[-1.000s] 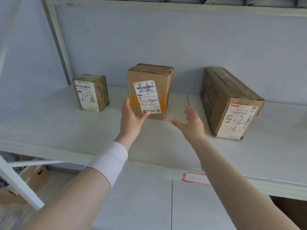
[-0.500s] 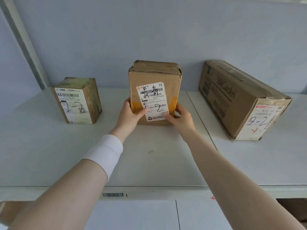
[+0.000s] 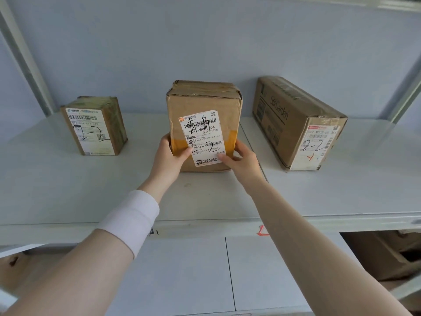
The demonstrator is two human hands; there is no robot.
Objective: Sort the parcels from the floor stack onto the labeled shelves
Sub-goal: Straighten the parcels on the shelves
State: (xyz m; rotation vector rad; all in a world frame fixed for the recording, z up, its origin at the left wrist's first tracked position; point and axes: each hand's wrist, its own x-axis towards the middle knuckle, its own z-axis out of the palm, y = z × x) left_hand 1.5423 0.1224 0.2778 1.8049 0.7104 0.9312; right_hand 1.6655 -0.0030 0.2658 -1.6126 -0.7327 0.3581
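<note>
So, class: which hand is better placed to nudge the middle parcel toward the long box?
Probably the left hand: it holds the middle parcel on the side away from the long box, so it can push.

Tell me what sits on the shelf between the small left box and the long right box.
Head view: the tall box, gripped by the left hand and right hand.

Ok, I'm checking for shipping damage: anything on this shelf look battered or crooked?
The middle parcel, gripped by the left hand and right hand, has a crumpled, dented top and a crookedly stuck label.
</note>
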